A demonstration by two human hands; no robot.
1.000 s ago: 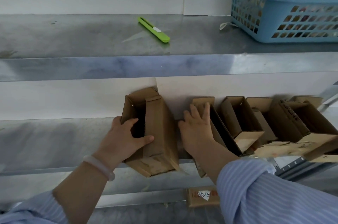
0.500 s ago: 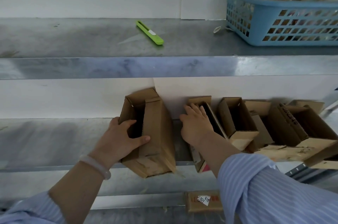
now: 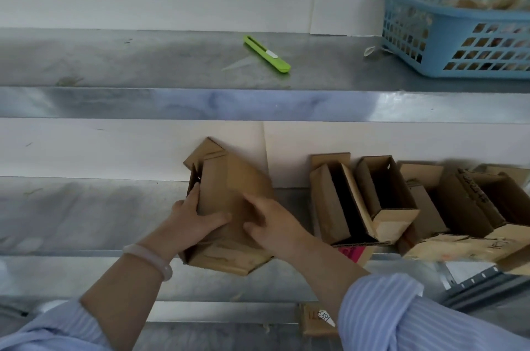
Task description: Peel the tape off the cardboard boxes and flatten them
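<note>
- Flat cardboard piece (image 3: 315, 325) with a white label, below the held box and slightly right of it, on a lower level.
- Striped blue sleeves (image 3: 407, 313) at the bottom edge, both forearms reaching up to the held box.
- Pale bracelet (image 3: 149, 260) on the left wrist, below-left of the held box.
- Left hand (image 3: 198, 218) grips the held box by its left edge: thumb across the front face, fingers curled round the side.
- Right hand (image 3: 272, 224) lies on the box's front face, right of the left hand. Blurred; cannot tell whether it presses flat or pinches.
- Held box (image 3: 229, 187): brown cardboard, on the metal shelf (image 3: 86, 207), bottom end jutting over the shelf's front lip, top end against the white back wall.
- Row of open boxes (image 3: 381, 201) right of the held box on the same shelf, mouths up, crowded against each other. A pink label (image 3: 350, 253) shows under the nearest one.
- Upper shelf (image 3: 143, 64) above the held box.
- Green cutter (image 3: 266, 54) lies flat on the upper shelf, above the held box.
- Blue basket (image 3: 473, 46) far up-right of the held box, contents blurred.
</note>
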